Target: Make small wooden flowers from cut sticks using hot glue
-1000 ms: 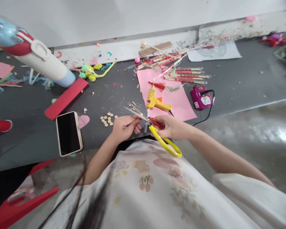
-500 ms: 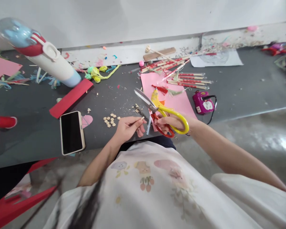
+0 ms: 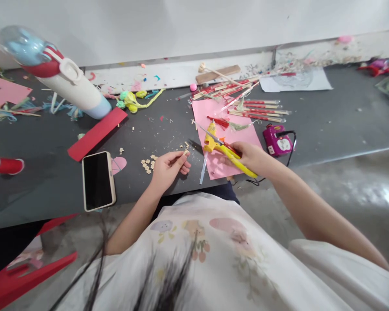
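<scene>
My right hand (image 3: 251, 156) grips yellow-and-red handled scissors (image 3: 228, 152) over the pink paper sheet (image 3: 228, 134), blades pointing up-left across the yellow glue gun (image 3: 210, 139). My left hand (image 3: 167, 166) is closed in a pinch on a small wooden stick piece (image 3: 185, 152) near the table's front edge. A small heap of cut wooden bits (image 3: 148, 163) lies just left of that hand. A clear glue stick (image 3: 202, 168) lies between my hands.
A smartphone (image 3: 97, 180) lies at the front left beside a pink heart cutout (image 3: 120, 164). A red paper strip (image 3: 97, 133), a white bottle (image 3: 61, 80), wrapped chopsticks (image 3: 256, 108) and a magenta device with cable (image 3: 277, 141) are spread on the dark table (image 3: 337, 116).
My right hand has carried the scissors away from the stick, right and down onto the pink sheet. My left hand stays pinched on the stick piece and shifted slightly up-left.
</scene>
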Demonstrator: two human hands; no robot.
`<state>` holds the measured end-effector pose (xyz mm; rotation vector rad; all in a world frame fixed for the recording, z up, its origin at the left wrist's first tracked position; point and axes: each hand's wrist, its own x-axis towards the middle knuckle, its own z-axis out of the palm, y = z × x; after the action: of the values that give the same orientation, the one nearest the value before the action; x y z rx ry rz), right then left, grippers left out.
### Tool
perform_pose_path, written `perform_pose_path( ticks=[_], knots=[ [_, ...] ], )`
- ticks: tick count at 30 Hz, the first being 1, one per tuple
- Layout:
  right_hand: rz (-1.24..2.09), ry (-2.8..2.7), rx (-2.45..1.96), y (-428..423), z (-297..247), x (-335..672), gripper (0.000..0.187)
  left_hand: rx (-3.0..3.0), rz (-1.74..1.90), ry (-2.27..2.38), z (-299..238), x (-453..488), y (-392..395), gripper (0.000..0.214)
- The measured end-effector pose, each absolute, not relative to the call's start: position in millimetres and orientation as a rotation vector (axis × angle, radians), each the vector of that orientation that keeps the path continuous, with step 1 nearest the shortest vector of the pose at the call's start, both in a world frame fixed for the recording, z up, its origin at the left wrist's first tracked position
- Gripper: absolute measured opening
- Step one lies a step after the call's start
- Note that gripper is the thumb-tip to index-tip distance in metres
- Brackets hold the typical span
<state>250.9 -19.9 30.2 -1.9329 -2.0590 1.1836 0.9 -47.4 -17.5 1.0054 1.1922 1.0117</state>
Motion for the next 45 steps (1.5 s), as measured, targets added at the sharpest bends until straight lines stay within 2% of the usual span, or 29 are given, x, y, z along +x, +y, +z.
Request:
perform_pose_path(
  ticks=[8, 14, 20, 28, 39, 45],
  knots=[
    [0.983, -2.126, -1.996, -37, 30, 252, 0.045, 1.116, 1.152, 1.048, -7, 6, -49, 0.030],
    [0.983, -2.057, -1.959, -46, 28, 253, 0.048, 1.150, 1.140, 1.041, -3, 7, -51, 0.030],
    [1.218, -1.771, -1.803, -50, 20, 251, 0.050, 0.992, 1.030, 0.979, -5, 7, -49, 0.035],
    [1.575, -1.358, -1.440, -37, 33, 219, 0.045, 0.792, 0.869, 0.857, 2, 13, -50, 0.038],
    [1.805, -1.172, -1.115, -23, 28, 184, 0.035, 0.748, 0.745, 0.790, 0, 15, -53, 0.041],
    [1.750, -1.156, -1.140, -19, 24, 185, 0.033, 0.764, 0.808, 0.816, -4, 12, -52, 0.042]
  ],
)
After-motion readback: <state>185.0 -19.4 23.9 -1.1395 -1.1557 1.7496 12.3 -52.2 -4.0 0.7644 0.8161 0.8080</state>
